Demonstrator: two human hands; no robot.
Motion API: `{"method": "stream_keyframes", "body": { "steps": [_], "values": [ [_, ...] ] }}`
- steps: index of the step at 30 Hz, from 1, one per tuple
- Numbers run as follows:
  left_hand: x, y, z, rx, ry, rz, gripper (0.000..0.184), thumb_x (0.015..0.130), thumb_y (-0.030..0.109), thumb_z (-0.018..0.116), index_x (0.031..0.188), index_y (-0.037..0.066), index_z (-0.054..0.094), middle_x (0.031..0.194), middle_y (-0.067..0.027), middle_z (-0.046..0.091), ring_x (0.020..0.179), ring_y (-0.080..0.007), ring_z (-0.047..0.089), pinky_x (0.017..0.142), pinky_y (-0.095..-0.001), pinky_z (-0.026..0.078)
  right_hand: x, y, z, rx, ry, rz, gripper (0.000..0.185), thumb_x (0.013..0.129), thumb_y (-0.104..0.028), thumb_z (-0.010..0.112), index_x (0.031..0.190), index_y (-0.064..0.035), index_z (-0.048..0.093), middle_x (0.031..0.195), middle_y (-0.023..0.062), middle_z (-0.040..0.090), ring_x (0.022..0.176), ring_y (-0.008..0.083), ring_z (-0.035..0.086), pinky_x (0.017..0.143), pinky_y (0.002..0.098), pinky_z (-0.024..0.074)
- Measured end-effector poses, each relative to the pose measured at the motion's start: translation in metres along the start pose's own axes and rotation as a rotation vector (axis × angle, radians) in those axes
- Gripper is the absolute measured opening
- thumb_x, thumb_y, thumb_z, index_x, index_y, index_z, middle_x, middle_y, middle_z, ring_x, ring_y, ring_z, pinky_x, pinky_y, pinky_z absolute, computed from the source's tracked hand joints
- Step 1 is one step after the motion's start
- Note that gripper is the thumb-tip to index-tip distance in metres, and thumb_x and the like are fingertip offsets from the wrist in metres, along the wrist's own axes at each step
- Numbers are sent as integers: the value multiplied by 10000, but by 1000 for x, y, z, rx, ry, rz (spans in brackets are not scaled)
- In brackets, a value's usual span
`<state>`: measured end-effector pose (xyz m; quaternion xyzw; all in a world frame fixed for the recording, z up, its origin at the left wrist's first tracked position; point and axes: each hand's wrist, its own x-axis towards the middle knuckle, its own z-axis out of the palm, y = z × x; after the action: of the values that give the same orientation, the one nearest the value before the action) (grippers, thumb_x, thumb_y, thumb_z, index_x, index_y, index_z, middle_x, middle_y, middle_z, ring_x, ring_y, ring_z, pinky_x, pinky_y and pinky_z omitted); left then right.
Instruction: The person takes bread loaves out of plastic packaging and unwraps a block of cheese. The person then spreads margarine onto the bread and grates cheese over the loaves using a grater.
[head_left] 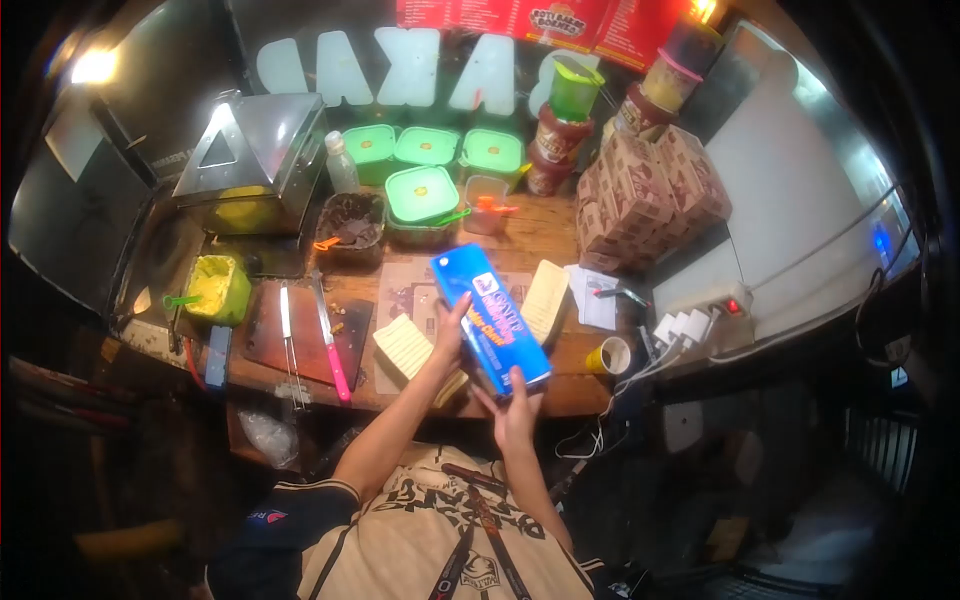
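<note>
A long blue box (492, 320) with printed lettering is held tilted above the front of the wooden table. My left hand (450, 335) grips its left side, with the thumb on the top face. At the lower right end, my right hand (512, 405) holds it with the thumb on the near edge. Bread with a striped surface (403, 346) lies to the left of the box, partly behind my left forearm. Another pale bread piece (546, 300) is to the right. Brown printed paper (405, 285) lies beneath.
On the left are a dark board (300, 350) with a pink-handled knife (337, 372), tongs and a green tub (216, 290). Green-lidded containers (422, 194) and a metal box (255, 160) stand behind. At right are stacked cartons (640, 195), a cup (608, 356) and a power strip (722, 308).
</note>
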<state>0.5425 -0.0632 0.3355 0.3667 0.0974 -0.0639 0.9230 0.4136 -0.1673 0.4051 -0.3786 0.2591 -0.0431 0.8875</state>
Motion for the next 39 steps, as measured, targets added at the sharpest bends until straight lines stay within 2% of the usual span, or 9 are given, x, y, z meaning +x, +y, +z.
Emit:
{"method": "stream_keyframes", "body": {
  "steps": [5,9,10,14,19,25,27,31,39],
  "values": [
    [32,-45,-52,712,373,82,690,896,342,615,1388,11,262,1309,-264,441,1085,-334,578,895,-400,497,28,16,-45,-391,-38,203,677,883,-211,669,1419,-162,259,1346,110,407,1146,294,521,722,440,581],
    [19,-43,-47,718,181,112,468,949,241,550,1316,-12,408,1145,-126,591,1028,-211,568,880,-368,473,43,24,-75,-1351,23,-625,903,719,-282,810,1421,-76,281,1356,236,349,1244,382,400,983,480,415],
    [-4,-19,-23,675,162,33,426,945,206,557,1284,-27,448,1118,-112,604,968,-185,587,818,-326,492,36,12,-59,-1237,-70,-599,975,647,-303,841,1422,-69,298,1352,273,324,1258,422,351,1060,487,301],
    [-27,4,-12,474,119,-156,381,942,211,565,1246,-6,491,1053,-91,623,851,-151,606,724,-260,493,34,-5,-34,-1730,-208,-679,793,672,-313,814,1316,-29,449,1309,261,401,1177,432,443,1003,488,378],
    [-28,0,-36,407,186,-87,289,935,217,569,1141,13,564,1012,-83,619,837,-153,615,717,-266,496,46,-25,-32,-1436,-219,-634,494,739,-324,749,1105,-13,632,996,220,634,935,395,618,826,432,495],
    [-51,6,-1,1557,-162,668,334,788,222,662,1067,45,612,1163,-197,541,1130,-350,481,935,-432,418,101,-32,-66,-848,-144,-288,341,893,-234,616,1084,47,639,968,139,690,878,250,653,808,345,495],
    [-55,-3,15,1696,-180,511,550,711,337,717,1161,55,573,1322,-262,406,1255,-463,309,987,-578,321,110,-29,-73,-594,-67,-163,357,911,-220,601,1140,52,610,1038,117,668,920,206,631,816,319,486],
    [-57,-23,40,1901,9,345,823,676,368,724,1332,22,368,1358,-364,233,1275,-505,245,1052,-560,250,109,-23,-82,-391,7,-48,416,899,-199,633,1217,54,543,1141,110,627,970,191,610,829,301,476],
    [-58,42,5,1143,-94,382,655,664,98,573,1258,-54,343,1226,-251,344,1199,-407,371,1090,-457,281,82,-33,-53,-1306,196,-1017,363,741,-29,666,1099,-47,608,1034,122,562,1085,335,478,933,404,377]
  ]
}}
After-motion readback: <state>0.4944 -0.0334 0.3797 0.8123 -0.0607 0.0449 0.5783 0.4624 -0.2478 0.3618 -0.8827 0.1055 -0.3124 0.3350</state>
